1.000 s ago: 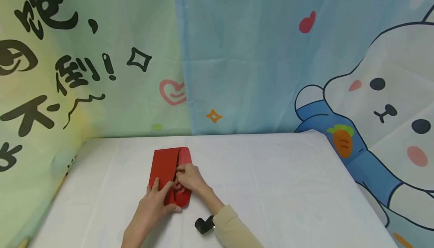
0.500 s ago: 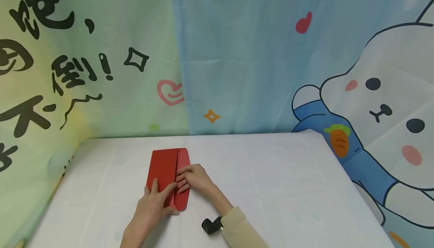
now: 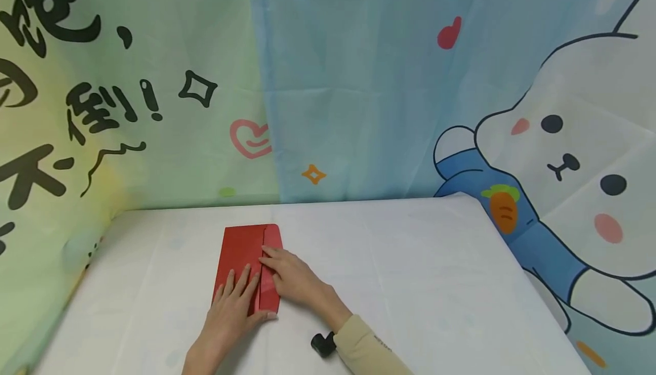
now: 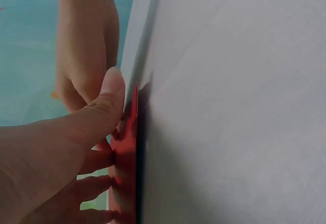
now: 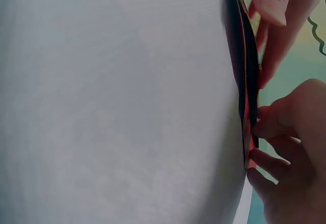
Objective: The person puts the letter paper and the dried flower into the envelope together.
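Note:
In the head view a red paper envelope (image 3: 240, 247) lies on the white-covered table, its long flap (image 3: 273, 237) on the right side. My left hand (image 3: 230, 309) rests on the lower left of the envelope with the fingers spread and fairly straight, thumb along the near edge. My right hand (image 3: 299, 278) touches the flap and its seam with extended fingertips. Seen edge-on in the right wrist view, the envelope (image 5: 234, 35) shows dark gaps between its layers, fingertips right at its edge. The inside of the envelope is hidden.
A white cloth (image 3: 410, 278) covers the table. Behind it hangs a printed backdrop (image 3: 359, 107) with a cartoon rabbit (image 3: 569, 136) on the right. A black device (image 3: 323, 345) sits at the right wrist, by a beige sleeve (image 3: 369, 346).
My right hand's fingers come from the opening under the flap's seam onto the flap, which now lies flatter. My left fingers have spread flatter over the envelope. The head view shifts slightly right.

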